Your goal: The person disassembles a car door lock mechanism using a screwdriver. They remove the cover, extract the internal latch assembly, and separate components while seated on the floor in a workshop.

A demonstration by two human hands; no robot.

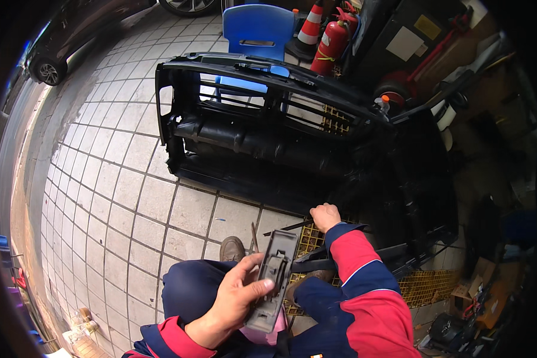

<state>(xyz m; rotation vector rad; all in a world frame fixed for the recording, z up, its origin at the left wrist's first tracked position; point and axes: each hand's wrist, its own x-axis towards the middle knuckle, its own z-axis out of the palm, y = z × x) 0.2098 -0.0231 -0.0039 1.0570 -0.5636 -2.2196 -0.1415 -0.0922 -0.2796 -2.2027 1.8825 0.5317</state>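
Observation:
My left hand [235,298] is closed round a long, boxy black plastic part [272,280], its thumb pressed on the raised piece in the middle. The part is tilted upright in front of my knees. Farther out, my right hand [326,217] is a fist, knuckles up, at the near edge of the big black plastic vehicle body part [238,134]. A thin black strip [289,227] runs leftward from that fist and seems gripped in it; the fingers' undersides are hidden. The big part has wide framed openings and lies across the tiled floor.
Beyond the big part stand a blue plastic chair [259,27], an orange-and-white traffic cone [310,27] and a red fire extinguisher [332,45]. Yellow grating [426,286] is on the floor at right, near cardboard boxes [478,277]. A dark car [83,30] stands far left.

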